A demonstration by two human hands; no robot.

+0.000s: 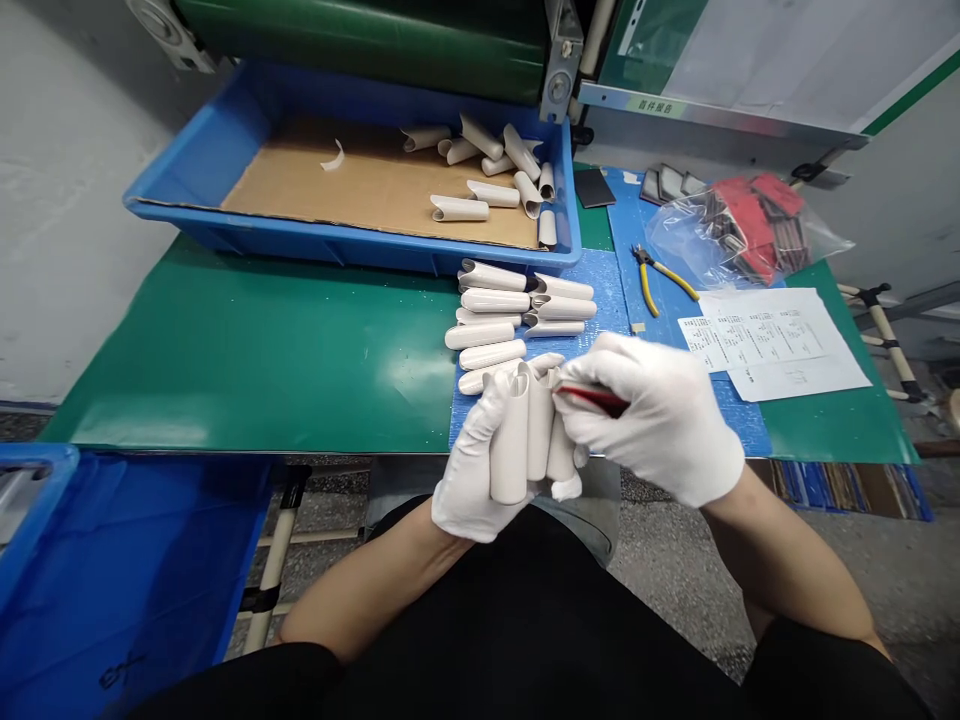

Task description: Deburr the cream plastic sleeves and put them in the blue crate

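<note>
In the head view, my gloved left hand [466, 490] is wrapped round several white plastic tube-shaped parts [510, 450], held side by side and roughly upright with their scooped ends up. My gloved right hand [664, 420] pinches a small red pad with a dark side [596, 398] at the top of the rightmost held part. Whether the pad touches that part I cannot tell. Just beyond my hands, more white tube-shaped parts [491, 355] lie in rows on a blue mat [600, 268].
A blue tray [352, 240] lined with cardboard holds loose white parts at the back. Yellow-handled cutters [649, 290], paper sheets [795, 345] and a clear bag of red pads [750, 230] lie right on the green table [300, 360]. A blue bin [150, 560] stands lower left.
</note>
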